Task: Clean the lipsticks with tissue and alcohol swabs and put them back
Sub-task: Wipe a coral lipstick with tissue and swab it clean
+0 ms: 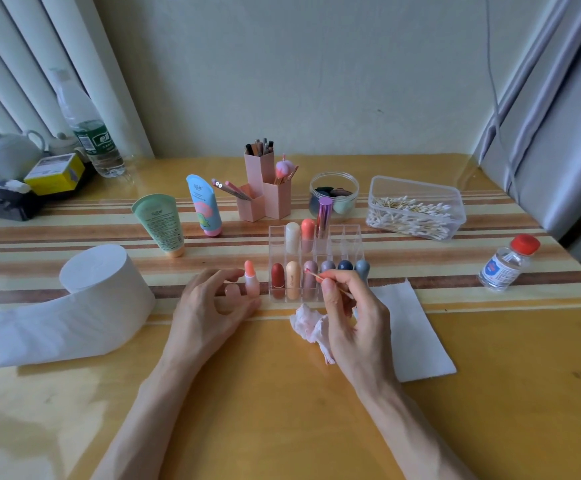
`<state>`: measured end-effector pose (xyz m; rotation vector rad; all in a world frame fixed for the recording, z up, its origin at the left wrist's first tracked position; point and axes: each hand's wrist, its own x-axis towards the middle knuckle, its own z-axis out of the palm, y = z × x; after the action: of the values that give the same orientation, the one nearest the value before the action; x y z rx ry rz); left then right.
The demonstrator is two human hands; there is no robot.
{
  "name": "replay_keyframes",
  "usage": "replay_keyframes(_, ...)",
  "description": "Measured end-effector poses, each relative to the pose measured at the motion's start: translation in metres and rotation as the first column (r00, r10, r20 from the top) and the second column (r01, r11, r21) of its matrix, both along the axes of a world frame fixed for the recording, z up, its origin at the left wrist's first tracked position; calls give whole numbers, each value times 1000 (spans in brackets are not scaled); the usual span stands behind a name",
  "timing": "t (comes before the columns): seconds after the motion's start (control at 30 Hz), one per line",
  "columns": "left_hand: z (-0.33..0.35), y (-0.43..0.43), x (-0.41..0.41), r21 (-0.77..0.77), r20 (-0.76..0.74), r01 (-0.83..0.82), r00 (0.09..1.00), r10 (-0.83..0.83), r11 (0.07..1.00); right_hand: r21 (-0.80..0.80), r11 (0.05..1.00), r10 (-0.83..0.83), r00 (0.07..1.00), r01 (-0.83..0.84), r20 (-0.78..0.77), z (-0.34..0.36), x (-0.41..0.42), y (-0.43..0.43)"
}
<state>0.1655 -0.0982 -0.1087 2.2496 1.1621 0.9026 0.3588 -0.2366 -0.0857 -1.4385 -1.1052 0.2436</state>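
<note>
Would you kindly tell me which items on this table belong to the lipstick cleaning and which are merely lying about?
In use: uncapped peach lipstick, cotton swab pinched in the right hand, crumpled stained tissue, tissue roll, alcohol bottle, swab box, lipstick organizer.
Lying about: green tube, blue tube, pink brush holder, sponge jar, water bottle, teapot.

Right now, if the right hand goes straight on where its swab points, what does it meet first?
Probably the mauve lipstick in the front row of the clear rack; depth is unclear.

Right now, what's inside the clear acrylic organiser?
Clear acrylic organiser: three capped lipsticks in back, about six rounded tops in front. Right hand covers the front-right cells' lower parts.
</note>
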Motion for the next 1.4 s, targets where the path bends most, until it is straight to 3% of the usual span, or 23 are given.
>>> replay_keyframes(0.17,-3,2,9,22,-18,5,1000,-5,1000,32,998,-61,997,59,45,3,1,-1)
replay_keyframes(0.4,-3,2,9,29,20,28,999,-29,999,124,946,-317,933,299,171,2,12,0)
replay_keyframes(0.63,-3,4,10,21,34,25,999,-26,999,160,841,-535,838,517,108,2,37,-2)
replay_keyframes(0.77,-2,4,10,31,32,21,999,-22,999,-33,776,-627,775,630,78,1,57,-9)
replay_keyframes(0.9,-2,4,10,28,33,26,999,-26,999,-315,758,-542,820,571,184,-5,63,-13)
replay_keyframes(1.07,0,3,9,13,74,11,997,-12,1000,-459,683,-472,823,568,317,-10,62,-11)
replay_keyframes(1.17,7,0,11,23,153,1,988,-5,1000,-373,710,-504,801,597,323,-5,63,-11)
replay_keyframes(1.27,23,-11,13,7,312,-1,950,-1,1000,-106,769,-580,758,630,298,0,55,-10)
replay_keyframes(1.33,33,-22,14,-41,434,90,899,-63,995,110,854,-515,797,508,316,4,43,-9)
replay_keyframes(1.4,34,-27,14,-99,515,210,847,-131,973,190,956,-276,907,225,316,7,28,-7)
